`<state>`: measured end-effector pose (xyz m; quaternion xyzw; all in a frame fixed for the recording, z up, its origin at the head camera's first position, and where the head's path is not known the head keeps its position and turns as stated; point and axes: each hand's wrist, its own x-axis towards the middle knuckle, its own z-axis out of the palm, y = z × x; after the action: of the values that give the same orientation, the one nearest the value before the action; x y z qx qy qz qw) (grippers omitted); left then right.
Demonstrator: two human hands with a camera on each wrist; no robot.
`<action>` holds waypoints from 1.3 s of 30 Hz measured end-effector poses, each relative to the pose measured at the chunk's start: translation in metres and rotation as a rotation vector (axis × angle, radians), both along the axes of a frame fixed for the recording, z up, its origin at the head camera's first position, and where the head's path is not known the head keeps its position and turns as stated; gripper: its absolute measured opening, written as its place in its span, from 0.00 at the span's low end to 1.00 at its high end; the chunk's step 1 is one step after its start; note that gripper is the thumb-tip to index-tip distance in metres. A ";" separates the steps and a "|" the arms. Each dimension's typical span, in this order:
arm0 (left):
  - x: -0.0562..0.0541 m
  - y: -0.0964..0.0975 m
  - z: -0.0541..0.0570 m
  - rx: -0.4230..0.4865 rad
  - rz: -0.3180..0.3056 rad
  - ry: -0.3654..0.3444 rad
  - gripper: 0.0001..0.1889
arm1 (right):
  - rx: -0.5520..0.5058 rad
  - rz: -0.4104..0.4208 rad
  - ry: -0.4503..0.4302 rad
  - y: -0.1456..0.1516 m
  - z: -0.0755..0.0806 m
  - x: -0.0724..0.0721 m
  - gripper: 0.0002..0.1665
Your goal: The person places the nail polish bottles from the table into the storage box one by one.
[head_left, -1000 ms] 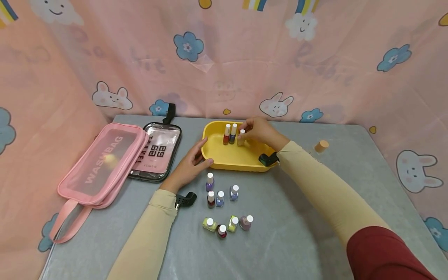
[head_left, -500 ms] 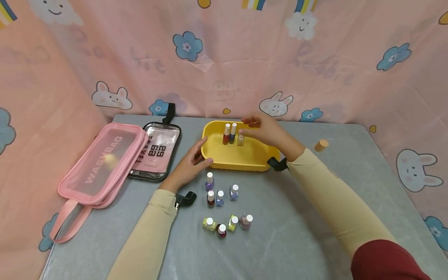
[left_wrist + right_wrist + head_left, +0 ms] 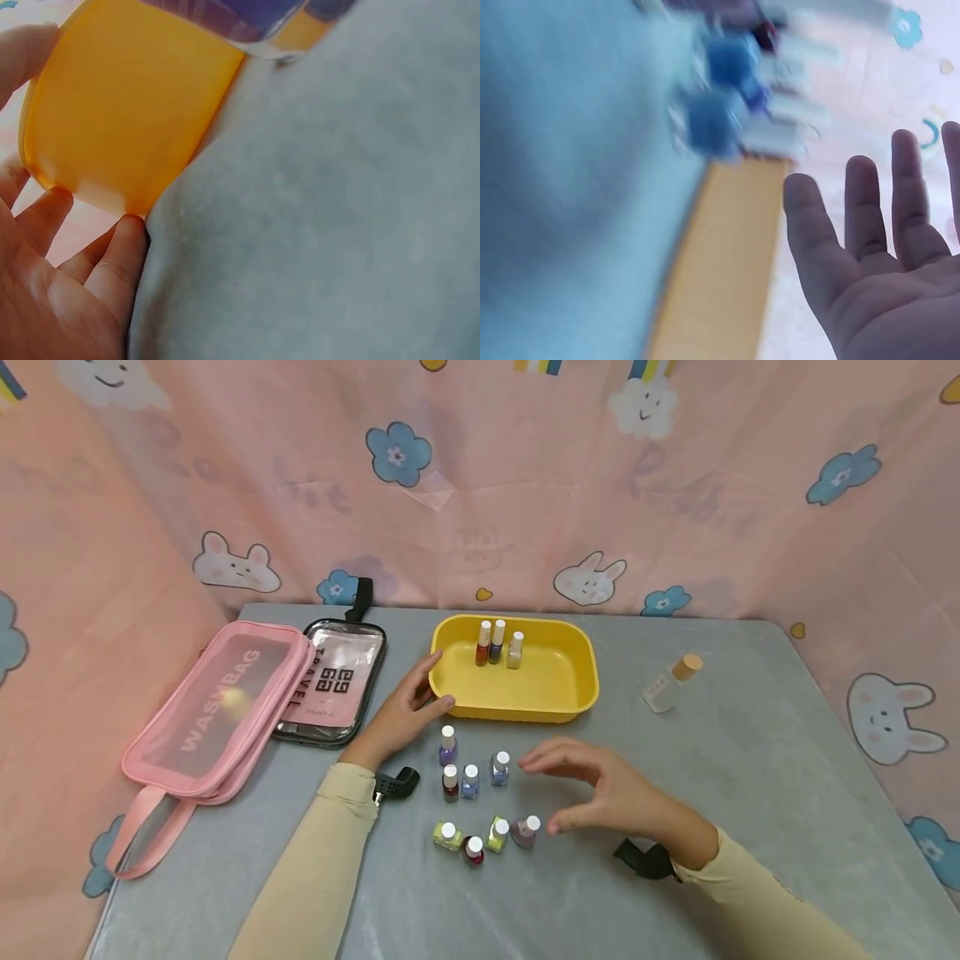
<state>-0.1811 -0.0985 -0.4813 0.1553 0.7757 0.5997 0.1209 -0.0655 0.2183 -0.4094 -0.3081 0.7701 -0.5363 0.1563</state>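
So, on the counter (image 3: 757, 727), I'm steadying the yellow tray (image 3: 558, 677), my left grip (image 3: 401, 710) lying loose-fingered against its left end. In front of the tray my right grip (image 3: 611, 789) is hovering, parted and holding nothing, near the mauve bottle (image 3: 522, 837) and the pale blue bottle (image 3: 498, 774). I'm judging that pinching one white cap (image 3: 532, 824) squarely is sparing the yellow-green bottle (image 3: 495, 839) a knock.

tray (image 3: 551, 681): three bottles (image 3: 496, 642) inside | bags (image 3: 217, 710) left | lone bottle (image 3: 662, 693) right | eight bottles (image 3: 470, 783) in front
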 end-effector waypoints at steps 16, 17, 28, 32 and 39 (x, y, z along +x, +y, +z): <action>0.000 -0.002 -0.002 0.028 -0.002 0.018 0.42 | -0.074 0.037 -0.209 -0.014 -0.053 0.025 0.11; -0.001 -0.002 -0.002 0.025 0.000 0.016 0.42 | -0.078 0.035 -0.204 -0.014 -0.054 0.025 0.10; -0.001 -0.002 -0.001 0.017 0.000 0.006 0.42 | -0.077 0.014 -0.183 -0.019 -0.052 0.029 0.09; -0.002 -0.002 -0.002 0.015 -0.003 0.007 0.42 | -0.044 -0.019 -0.216 -0.020 -0.048 0.033 0.09; -0.001 -0.001 -0.002 0.021 -0.010 0.008 0.42 | 0.123 -0.143 -0.228 -0.013 -0.028 0.023 0.09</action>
<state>-0.1825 -0.0993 -0.4828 0.1629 0.7689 0.6067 0.1192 -0.0422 0.2050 -0.4372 -0.1794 0.7986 -0.5295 0.2227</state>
